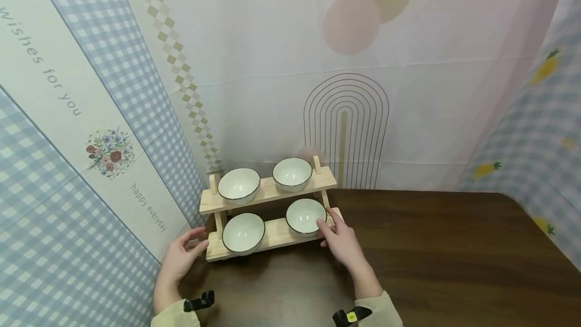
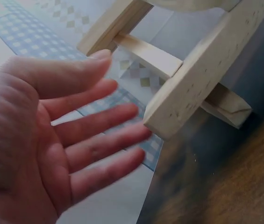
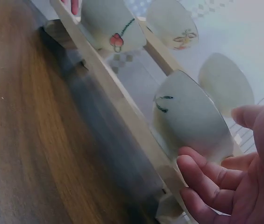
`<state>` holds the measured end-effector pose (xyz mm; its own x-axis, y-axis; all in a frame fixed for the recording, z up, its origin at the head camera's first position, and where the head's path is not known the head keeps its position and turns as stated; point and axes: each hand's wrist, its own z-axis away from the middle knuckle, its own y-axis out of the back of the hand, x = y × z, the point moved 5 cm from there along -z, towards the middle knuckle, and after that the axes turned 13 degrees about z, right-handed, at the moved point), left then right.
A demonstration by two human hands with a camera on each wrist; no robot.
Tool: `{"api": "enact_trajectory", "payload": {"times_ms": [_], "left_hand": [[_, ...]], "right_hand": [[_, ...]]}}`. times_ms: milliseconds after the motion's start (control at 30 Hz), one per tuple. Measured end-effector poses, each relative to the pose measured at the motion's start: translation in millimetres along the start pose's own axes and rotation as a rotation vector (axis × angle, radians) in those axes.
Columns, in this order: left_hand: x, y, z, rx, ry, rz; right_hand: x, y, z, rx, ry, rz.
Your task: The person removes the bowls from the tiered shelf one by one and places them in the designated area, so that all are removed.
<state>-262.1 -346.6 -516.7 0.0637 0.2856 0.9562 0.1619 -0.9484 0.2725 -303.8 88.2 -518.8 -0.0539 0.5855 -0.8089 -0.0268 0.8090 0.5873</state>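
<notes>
A two-tier wooden rack (image 1: pixel 275 232) carries white bowls with dark rims: an upper left bowl (image 1: pixel 239 185), an upper right bowl (image 1: pixel 292 173), a lower left bowl (image 1: pixel 243 233) and a lower right bowl (image 1: pixel 306 216). My left hand (image 1: pixel 179 256) is beside the rack's lower left end, fingers spread and holding nothing; in the left wrist view, fingertips (image 2: pixel 141 133) reach right up to the shelf's corner. Around the outer side of the lower right bowl lies my right hand (image 1: pixel 341 242), loosely bent, its thumb overlapping the rim. In the right wrist view, its fingertips (image 3: pixel 186 161) are at the bowl's lower side.
Beneath the rack is a dark brown wooden table (image 1: pixel 431 246), reaching far to the right. A pale patterned curtain (image 1: pixel 268 110) hangs close behind the rack. Blue checked cloth (image 1: pixel 150 130) bounds the left side, and another checked cloth (image 1: pixel 522 135) hangs at the right.
</notes>
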Motion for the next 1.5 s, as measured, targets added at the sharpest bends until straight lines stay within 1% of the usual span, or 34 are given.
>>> {"api": "enact_trajectory", "payload": {"times_ms": [67, 167, 267, 433, 533, 700, 900, 1033, 1333, 1500], "left_hand": [[-2.2, -1.9, 0.7, -0.034, 0.041, -0.009], [-4.9, -5.1, 0.6, -0.069, 0.074, 0.003], [-8.4, -7.0, -0.5, -0.075, 0.099, 0.025], [-15.0, -8.9, -1.9, -0.08, 0.135, 0.036], [-17.4, -9.4, -2.2, -0.081, 0.14, 0.036], [-16.9, -8.9, -1.7, -0.097, 0.139, 0.03], [-19.2, -5.5, -0.9, -0.114, 0.135, 0.038], [-22.3, -4.3, -0.9, -0.123, 0.13, 0.064], [-24.9, -5.3, 0.9, -0.123, 0.15, 0.144], [-25.6, -3.9, 1.1, -0.124, 0.149, 0.165]], "right_hand": [[-0.5, -1.7, 0.0, -0.002, -0.001, -0.008], [-0.7, -3.5, 0.8, -0.012, -0.001, -0.031], [-1.5, -5.1, 2.0, -0.022, 0.009, -0.077], [-1.6, -7.7, 2.7, -0.032, 0.018, -0.156], [-1.1, -9.1, 3.8, -0.034, 0.011, -0.175], [-1.6, -11.3, 7.7, -0.035, -0.003, -0.195], [-2.3, -14.7, 9.7, -0.039, -0.014, -0.209], [-4.0, -16.6, 9.9, -0.038, -0.018, -0.229], [-10.7, -15.7, 12.8, -0.006, -0.067, -0.27], [-13.4, -12.4, 12.8, -0.024, -0.079, -0.325]]}}
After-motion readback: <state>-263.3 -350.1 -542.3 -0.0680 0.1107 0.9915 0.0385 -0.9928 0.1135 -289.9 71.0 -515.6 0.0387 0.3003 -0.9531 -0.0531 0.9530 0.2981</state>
